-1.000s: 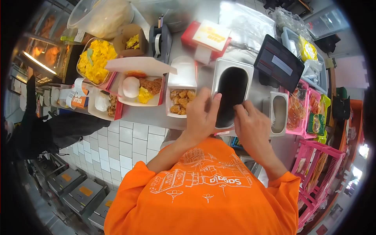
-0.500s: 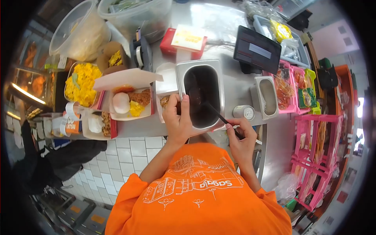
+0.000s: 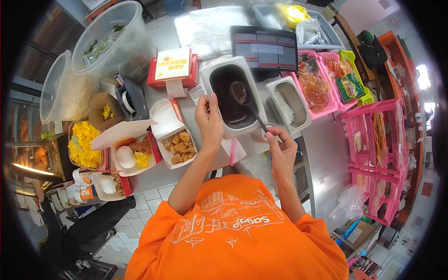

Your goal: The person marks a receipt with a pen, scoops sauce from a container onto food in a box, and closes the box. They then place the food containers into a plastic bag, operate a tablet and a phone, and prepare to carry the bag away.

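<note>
My left hand [image 3: 210, 122] is closed at the near left side of a deep steel pan [image 3: 260, 100], thumb and fingers at its rim. Dark brown sauce [image 3: 228, 109] lies in the pan. My right hand [image 3: 283, 148] pinches the end of a black-handled ladle [image 3: 253, 111], whose round bowl rests in the sauce. A can [image 3: 259, 135] stands by my right fingers, partly hidden by the ladle and hand. Left of my left hand, an open carton of fried chicken pieces [image 3: 179, 148] sits on the counter.
More open food boxes [image 3: 135, 154] and a yellow-filled tray [image 3: 84, 144] line the left counter. A smaller steel pan [image 3: 290, 106], a tablet screen [image 3: 264, 49] and pink baskets [image 3: 317, 86] stand right. Large clear tubs [image 3: 109, 46] are at the back left. A person in dark clothes [image 3: 88, 228] is at lower left.
The view has turned. The steel pan is farther right of the fried chicken carton, with my left hand still at its side. The ladle bowl now shows in the sauce.
</note>
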Demonstrator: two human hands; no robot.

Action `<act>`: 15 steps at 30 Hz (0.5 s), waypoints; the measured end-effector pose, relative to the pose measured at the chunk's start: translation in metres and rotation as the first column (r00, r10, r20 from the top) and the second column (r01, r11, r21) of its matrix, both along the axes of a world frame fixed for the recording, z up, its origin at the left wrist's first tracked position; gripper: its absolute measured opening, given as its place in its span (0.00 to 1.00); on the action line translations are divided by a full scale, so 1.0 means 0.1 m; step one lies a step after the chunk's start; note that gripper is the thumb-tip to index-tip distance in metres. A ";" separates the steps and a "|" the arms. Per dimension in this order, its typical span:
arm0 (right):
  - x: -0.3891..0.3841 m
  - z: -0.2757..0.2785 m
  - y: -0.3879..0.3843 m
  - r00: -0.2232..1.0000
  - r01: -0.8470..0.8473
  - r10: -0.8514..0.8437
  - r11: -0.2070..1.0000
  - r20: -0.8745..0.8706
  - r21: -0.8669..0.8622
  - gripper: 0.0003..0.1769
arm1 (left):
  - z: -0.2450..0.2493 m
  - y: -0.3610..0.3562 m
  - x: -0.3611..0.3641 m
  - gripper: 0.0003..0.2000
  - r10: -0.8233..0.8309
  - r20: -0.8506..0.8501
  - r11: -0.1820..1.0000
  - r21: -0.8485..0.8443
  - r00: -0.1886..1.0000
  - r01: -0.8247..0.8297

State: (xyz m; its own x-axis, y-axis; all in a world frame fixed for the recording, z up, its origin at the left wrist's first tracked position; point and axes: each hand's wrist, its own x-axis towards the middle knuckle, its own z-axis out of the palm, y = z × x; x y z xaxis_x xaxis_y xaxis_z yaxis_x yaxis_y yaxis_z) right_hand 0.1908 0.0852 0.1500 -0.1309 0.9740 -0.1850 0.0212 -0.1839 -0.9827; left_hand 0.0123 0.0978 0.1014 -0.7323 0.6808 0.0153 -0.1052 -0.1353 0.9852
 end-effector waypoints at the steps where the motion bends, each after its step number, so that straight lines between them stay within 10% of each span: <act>1: 0.02 -0.02 0.04 1.000 0.002 -0.002 1.000 0.002 -0.009 0.07 | -0.03 0.06 0.03 0.17 0.003 -0.005 1.000 -0.025 1.000 -0.003; 15: 0.10 -0.18 0.31 0.996 0.038 -0.036 0.999 0.077 -0.017 0.09 | -0.36 0.43 0.03 0.16 0.053 -0.141 0.991 -0.111 0.989 -0.069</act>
State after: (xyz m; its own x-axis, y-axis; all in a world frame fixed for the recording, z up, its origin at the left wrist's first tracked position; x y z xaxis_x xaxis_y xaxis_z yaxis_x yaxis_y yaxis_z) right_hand 0.2012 0.1164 0.1325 -0.0794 0.9741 -0.2115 0.0893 -0.2044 -0.9748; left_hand 0.0153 0.1410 0.0654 -0.7688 0.6381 0.0425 0.0368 -0.0222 0.9991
